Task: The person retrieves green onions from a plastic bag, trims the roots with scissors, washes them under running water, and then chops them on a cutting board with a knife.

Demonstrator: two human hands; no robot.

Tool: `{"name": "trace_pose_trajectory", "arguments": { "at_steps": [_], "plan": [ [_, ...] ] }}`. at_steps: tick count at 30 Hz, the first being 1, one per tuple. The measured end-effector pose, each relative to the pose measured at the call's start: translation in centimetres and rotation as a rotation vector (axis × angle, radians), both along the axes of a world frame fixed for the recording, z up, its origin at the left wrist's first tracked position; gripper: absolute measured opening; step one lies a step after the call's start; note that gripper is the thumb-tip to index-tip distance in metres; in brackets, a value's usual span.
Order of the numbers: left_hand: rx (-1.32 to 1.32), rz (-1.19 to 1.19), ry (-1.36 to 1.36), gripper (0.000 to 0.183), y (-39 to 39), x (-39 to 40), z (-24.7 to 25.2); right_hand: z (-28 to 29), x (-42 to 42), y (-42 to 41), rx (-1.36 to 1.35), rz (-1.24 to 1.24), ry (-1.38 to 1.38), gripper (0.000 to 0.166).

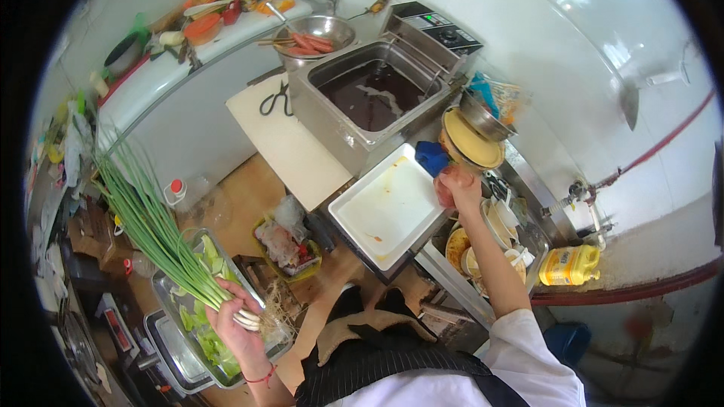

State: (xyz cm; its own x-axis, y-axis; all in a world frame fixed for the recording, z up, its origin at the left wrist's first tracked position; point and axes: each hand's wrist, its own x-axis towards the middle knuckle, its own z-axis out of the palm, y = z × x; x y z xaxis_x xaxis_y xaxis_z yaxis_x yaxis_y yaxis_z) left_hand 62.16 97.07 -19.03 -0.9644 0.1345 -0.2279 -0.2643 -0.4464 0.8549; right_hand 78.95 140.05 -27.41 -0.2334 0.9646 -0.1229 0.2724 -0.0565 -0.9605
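Observation:
My left hand (235, 314) grips a bunch of long scallions (155, 237) just above their white bulbs. Their pale roots (277, 314) hang out to the right, while the green tops reach up and left. Below them is a metal tray (218, 376) with lettuce leaves (212, 339). At the right edge of a shallow white tray (396, 212), my right hand (461, 183) is closed around a reddish thing (445, 192), mostly hidden by the fingers. A blue cloth (431, 157) lies just beyond that hand.
A deep fryer (345, 124) with dark liquid stands ahead, beside a cutting board (291, 152) with black scissors (277, 103) and a steel bowl (342, 34) of sausages. Stacked dishes (498, 226) fill the sink area at right, near a yellow jug (568, 265).

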Motion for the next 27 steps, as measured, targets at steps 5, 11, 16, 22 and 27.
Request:
{"name": "trace_pose_trajectory", "arguments": {
  "at_steps": [5,11,16,22,27],
  "plan": [
    [0.025,0.125,-0.082,0.035,-0.1,1.0,-0.1,-2.3,-3.7,3.1,0.826,0.325,-0.623,0.085],
    [-0.016,0.172,-0.041,0.032,-1.0,2.2,0.4,-1.7,-6.6,0.4,0.87,0.516,-0.71,0.08],
    [-0.024,0.144,-0.004,0.032,-0.3,2.3,-1.1,3.8,-8.9,-7.8,0.815,0.963,-0.282,0.083],
    [0.176,0.005,-0.056,0.031,1.5,0.8,0.3,1.2,-18.7,-13.0,0.766,1.0,-0.256,0.081],
    [0.217,-0.05,-0.084,0.021,2.0,-1.6,-0.5,-2.1,-23.4,-12.4,1.067,0.874,-0.589,0.081]
  ]
}}
